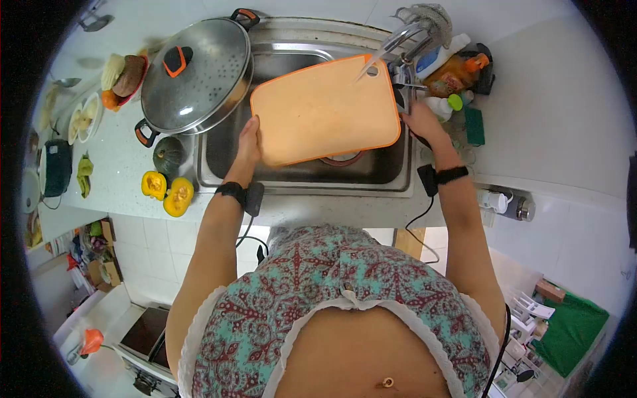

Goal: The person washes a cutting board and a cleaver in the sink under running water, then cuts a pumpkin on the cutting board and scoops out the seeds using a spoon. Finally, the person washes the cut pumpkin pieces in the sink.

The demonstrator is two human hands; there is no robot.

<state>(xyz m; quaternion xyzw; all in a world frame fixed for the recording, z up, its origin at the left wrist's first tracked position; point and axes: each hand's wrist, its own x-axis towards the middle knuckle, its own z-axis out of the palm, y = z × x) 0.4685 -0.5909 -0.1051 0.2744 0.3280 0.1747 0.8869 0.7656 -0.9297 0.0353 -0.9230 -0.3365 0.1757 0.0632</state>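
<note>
A pale orange cutting board with a brighter orange rim is tilted over the steel sink. My left hand grips its left edge, thumb on the upper face. At the board's right edge, my right hand is closed with its fingertips against the rim; some fingers are hidden. Water from the faucet runs onto the board's upper right corner, near its hanging hole. Under the board, part of a round reddish-brown rimmed item shows in the sink.
A lidded steel pot stands over the sink's left side. Beside it are a green squash and a cut yellow-fleshed squash. Bottles and a green sponge crowd the right side. A food-filled bowl sits back left.
</note>
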